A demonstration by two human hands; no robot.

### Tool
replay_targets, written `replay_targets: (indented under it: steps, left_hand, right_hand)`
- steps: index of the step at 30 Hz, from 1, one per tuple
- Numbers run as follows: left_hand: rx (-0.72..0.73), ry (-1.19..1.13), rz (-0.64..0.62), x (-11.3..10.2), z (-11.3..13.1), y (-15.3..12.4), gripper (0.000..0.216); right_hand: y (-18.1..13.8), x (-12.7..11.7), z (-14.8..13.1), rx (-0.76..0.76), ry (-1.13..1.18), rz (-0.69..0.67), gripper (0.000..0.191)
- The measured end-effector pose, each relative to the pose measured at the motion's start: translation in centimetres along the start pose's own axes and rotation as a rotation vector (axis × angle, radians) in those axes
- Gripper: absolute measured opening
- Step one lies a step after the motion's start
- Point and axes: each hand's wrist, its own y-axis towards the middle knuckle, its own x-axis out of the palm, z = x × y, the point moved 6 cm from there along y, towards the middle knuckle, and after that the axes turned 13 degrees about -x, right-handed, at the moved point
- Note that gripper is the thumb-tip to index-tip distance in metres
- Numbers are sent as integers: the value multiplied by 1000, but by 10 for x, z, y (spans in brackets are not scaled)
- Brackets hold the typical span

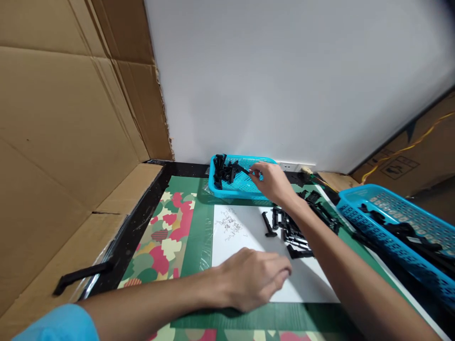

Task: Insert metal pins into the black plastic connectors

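Observation:
My right hand (272, 182) reaches over the blue plastic basket (245, 194) by the wall, fingers pinched on one end of a slim black plastic part (243, 169). Several similar black parts (222, 173) lie heaped in that basket's left half. Down on the white sheet (249, 241), my left hand (256, 277) is closed with its fingers curled under; whatever may be inside them is hidden. On the sheet, a small pile of thin wire-like pieces (230, 225) sits beyond my left hand. A loose black part (268, 225) and more black parts (293, 232) lie near my right forearm.
A second blue basket (384, 222) with black parts stands at the right. Cardboard (71, 118) walls the left side, and a black bar-shaped part (81, 277) lies there. A wall socket (289, 166) with a plug and yellow cable (398, 149) is behind.

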Motion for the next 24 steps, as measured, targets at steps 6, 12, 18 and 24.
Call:
replay_targets:
  steps: [6,12,18,24]
  left_hand:
    - [-408,-574,372,-21,-37,0,41]
    - [-330,-802,339,-15,-23,-9,61]
    - [-303,-658,56,1,-13,-7,50]
    - [-391,-444,60,0,-14,-8,38]
  right_hand:
    - [-93,-70,-27,-245,64,130,16]
    - [-170,-84,-39,-320,128,10,21]
    - [-186,-70,-43,-357,119,-112,25]
    - [-161,-78,-40,-347,343,-207,19]
